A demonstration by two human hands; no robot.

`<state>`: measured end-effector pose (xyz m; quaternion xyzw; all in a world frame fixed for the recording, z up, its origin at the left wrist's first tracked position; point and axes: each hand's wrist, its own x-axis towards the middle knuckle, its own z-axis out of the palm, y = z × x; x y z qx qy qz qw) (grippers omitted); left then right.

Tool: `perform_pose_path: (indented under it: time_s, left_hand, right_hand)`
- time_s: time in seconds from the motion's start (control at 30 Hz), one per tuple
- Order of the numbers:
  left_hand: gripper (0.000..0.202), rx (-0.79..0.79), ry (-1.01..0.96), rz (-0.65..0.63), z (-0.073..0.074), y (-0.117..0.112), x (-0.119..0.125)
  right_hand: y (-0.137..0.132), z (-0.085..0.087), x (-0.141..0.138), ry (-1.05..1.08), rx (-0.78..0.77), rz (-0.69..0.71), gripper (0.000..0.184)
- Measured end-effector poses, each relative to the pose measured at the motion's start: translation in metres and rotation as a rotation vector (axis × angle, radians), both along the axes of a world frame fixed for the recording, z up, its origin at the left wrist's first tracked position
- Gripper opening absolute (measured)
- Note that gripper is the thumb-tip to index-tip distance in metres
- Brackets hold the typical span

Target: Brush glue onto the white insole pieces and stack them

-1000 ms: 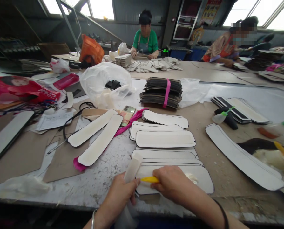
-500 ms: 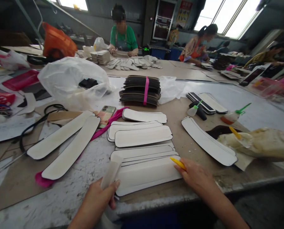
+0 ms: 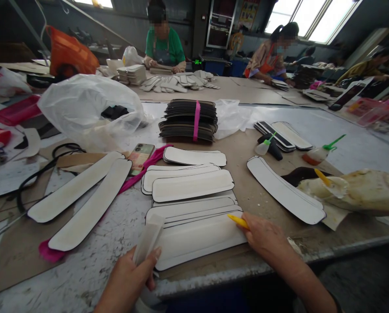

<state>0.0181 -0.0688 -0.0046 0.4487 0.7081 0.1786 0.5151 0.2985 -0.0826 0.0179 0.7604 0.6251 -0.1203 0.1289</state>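
My left hand (image 3: 134, 274) is closed round a translucent whitish strip (image 3: 149, 237), whose upper end rests over the left end of the nearest white panel (image 3: 197, 243). Between the fingers of my right hand (image 3: 266, 234) is a yellow pointed tool (image 3: 238, 221), its tip on the right part of that same panel; its exact kind I cannot make out. Behind it lie several more dark-edged white panels (image 3: 192, 186), overlapping in rows. Two long white panels (image 3: 90, 204) lie crossed to the left, and curved ones (image 3: 284, 191) lie to the right.
A pink-banded dark stack (image 3: 181, 119) stands at the back, beside a clear plastic bag (image 3: 90, 104). Small bottles with green nozzles (image 3: 321, 153) and a glue-stained plastic container (image 3: 367, 191) are on the right. Co-workers (image 3: 165, 48) sit across the table.
The view has shifted slightly, so most things sit a little further left. The yellow tool's tip has moved slightly left along the panel. Both hands keep their holds.
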Motion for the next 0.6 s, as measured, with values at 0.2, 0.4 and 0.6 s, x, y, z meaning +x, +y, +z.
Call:
perform_pose_path:
  time_s: [0.2, 0.4, 0.6]
  left_hand:
    - [0.033, -0.005, 0.015, -0.004, 0.003, 0.0, 0.002]
    - [0.032, 0.015, 0.035, -0.019, 0.002, 0.0, 0.003]
    - [0.032, 0.036, -0.018, 0.023, -0.001, -0.001, 0.003]
  right_hand:
    - [0.0, 0.002, -0.003, -0.019, 0.011, -0.011, 0.015]
    - [-0.012, -0.004, 0.016, -0.057, 0.232, -0.123, 0.028]
    - [-0.021, -0.013, 0.024, 0.238, 0.426, -0.157, 0.035]
